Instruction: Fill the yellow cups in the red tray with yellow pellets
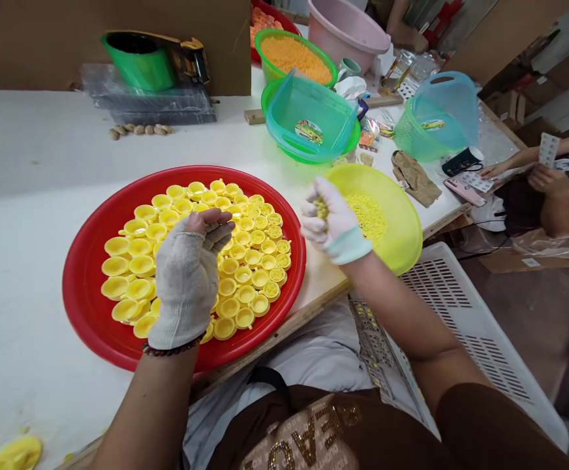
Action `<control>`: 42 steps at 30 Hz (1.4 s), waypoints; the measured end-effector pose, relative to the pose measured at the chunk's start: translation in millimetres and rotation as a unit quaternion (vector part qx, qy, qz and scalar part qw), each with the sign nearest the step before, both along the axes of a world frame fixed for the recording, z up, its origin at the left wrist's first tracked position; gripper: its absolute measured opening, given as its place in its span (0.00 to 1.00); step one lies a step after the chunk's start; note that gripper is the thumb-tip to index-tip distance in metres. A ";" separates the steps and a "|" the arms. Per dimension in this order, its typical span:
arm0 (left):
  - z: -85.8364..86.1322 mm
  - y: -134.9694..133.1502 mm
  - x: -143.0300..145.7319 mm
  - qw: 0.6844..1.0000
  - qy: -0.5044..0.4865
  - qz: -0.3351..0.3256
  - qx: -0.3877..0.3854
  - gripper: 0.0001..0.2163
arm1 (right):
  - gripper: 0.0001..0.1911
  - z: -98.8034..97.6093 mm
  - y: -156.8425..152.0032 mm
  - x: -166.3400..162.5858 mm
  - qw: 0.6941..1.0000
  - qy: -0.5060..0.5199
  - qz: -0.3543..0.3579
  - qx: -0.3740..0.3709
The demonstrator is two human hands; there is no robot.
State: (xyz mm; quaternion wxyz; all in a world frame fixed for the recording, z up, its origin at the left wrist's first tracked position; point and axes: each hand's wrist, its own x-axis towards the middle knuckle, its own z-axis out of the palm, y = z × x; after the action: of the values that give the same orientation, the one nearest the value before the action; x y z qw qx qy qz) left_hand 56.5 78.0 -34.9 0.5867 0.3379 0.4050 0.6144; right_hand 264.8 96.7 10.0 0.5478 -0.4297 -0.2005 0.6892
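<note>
- left hand [181,281] above red tray [83,281]; its grip we cannot tell.
- right hand [334,215] clutching yellow bits [322,209], near bowl [404,228] rim.
- tray just beside table edge [284,331].

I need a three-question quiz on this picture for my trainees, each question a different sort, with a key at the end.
1. Open question: what does the wearer's right hand hold?
2. True or false: the wearer's left hand is bare.
3. Fill in the blank: as pictured, the yellow basin lies to the ____ of the red tray.

Key:
1. Small yellowish pieces.
2. False; it is gloved.
3. Right.
</note>
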 end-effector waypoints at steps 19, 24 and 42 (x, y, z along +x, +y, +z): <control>2.8 -1.3 -3.9 1.000 -0.012 0.006 0.014 0.14 | 0.30 -64.3 38.6 -71.1 0.980 -0.133 -0.051 0.142; 2.8 -0.9 -5.4 1.000 -0.004 0.011 0.019 0.14 | 0.29 -69.6 45.2 -77.0 0.974 -0.145 -0.058 0.163; 5.6 -1.6 -6.6 1.000 0.001 0.013 0.024 0.16 | 0.27 -70.5 1.9 -89.4 0.969 -0.181 0.001 0.166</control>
State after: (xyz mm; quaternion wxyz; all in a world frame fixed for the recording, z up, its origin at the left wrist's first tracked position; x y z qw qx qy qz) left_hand 49.9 76.4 -29.3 0.5700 0.3476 0.3952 0.6309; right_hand 175.4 98.7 -60.5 0.5656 -0.4502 -0.4088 0.5570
